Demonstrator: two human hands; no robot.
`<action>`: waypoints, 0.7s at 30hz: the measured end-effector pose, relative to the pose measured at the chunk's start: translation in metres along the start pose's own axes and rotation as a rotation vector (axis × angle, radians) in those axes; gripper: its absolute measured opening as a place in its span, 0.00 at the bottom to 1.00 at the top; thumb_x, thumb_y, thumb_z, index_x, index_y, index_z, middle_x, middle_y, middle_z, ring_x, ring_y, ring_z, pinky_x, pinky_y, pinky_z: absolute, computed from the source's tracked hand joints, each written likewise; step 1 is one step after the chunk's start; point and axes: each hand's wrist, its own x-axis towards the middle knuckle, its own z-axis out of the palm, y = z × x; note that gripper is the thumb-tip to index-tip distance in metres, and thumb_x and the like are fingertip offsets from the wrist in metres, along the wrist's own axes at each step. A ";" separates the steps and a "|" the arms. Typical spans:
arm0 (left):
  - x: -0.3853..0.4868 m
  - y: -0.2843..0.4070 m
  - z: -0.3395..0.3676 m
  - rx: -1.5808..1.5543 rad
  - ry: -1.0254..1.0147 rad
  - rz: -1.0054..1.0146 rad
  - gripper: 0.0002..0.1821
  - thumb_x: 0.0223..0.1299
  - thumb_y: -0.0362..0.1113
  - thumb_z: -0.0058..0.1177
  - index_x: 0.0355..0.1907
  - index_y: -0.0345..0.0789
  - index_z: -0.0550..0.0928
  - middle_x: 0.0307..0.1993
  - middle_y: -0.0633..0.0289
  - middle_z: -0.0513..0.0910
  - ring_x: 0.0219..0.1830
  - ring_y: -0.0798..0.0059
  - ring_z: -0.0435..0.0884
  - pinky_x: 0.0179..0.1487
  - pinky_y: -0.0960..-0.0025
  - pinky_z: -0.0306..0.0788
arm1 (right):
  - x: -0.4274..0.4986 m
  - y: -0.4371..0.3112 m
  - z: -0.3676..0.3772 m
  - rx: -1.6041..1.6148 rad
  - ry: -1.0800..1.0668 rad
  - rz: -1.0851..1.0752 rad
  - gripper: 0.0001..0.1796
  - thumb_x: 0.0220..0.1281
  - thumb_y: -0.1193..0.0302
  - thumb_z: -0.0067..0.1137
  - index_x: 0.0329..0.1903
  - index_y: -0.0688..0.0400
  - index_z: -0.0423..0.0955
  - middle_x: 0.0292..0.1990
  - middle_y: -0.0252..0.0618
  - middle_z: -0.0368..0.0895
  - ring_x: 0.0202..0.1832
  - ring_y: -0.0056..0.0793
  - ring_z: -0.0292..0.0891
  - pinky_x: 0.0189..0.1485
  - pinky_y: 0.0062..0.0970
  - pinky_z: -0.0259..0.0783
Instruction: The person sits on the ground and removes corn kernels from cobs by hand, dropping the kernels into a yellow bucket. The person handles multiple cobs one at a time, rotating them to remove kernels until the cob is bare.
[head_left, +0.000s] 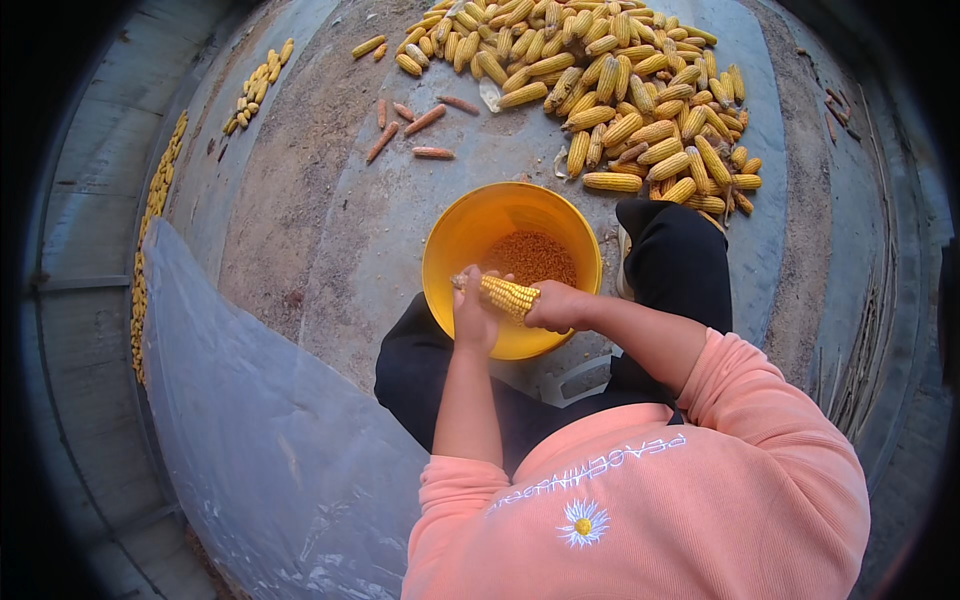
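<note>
An ear of dried yellow corn (508, 297) is held tilted over a yellow plastic bucket (442, 232). My left hand (474, 315) grips its narrower, pale end. Around the thicker right end my right hand (559, 306) is closed, which hides that tip. Loose orange corn kernels (531, 255) cover the bottom of the bucket. The bucket stands on the ground between my knees, in dark trousers.
Ahead lies a large heap of corn ears (622, 90). Several stripped reddish cobs (425, 120) are scattered to its left. A clear plastic sheet (277, 450) spreads at my left. More ears (161, 187) line the left wall. Dry stalks (859, 367) lie at the right.
</note>
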 end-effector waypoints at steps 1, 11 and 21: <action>0.000 -0.001 0.001 0.021 0.020 -0.012 0.12 0.67 0.40 0.47 0.49 0.43 0.65 0.41 0.60 0.77 0.47 0.59 0.80 0.47 0.57 0.77 | 0.001 0.000 0.000 -0.012 -0.003 -0.002 0.10 0.45 0.69 0.59 0.32 0.59 0.72 0.19 0.32 0.71 0.17 0.22 0.65 0.17 0.24 0.60; 0.001 0.001 -0.004 0.011 -0.107 0.042 0.10 0.67 0.37 0.46 0.47 0.42 0.64 0.42 0.57 0.77 0.49 0.58 0.79 0.48 0.57 0.77 | -0.003 -0.001 -0.005 0.085 -0.082 0.015 0.08 0.45 0.69 0.58 0.28 0.56 0.69 0.18 0.30 0.68 0.15 0.20 0.61 0.15 0.22 0.56; 0.000 -0.002 0.000 0.131 -0.063 0.048 0.12 0.66 0.35 0.48 0.48 0.43 0.62 0.42 0.57 0.77 0.49 0.58 0.79 0.48 0.57 0.77 | -0.003 -0.002 -0.001 0.017 -0.055 0.037 0.08 0.46 0.69 0.58 0.29 0.57 0.71 0.17 0.30 0.67 0.15 0.20 0.61 0.15 0.23 0.56</action>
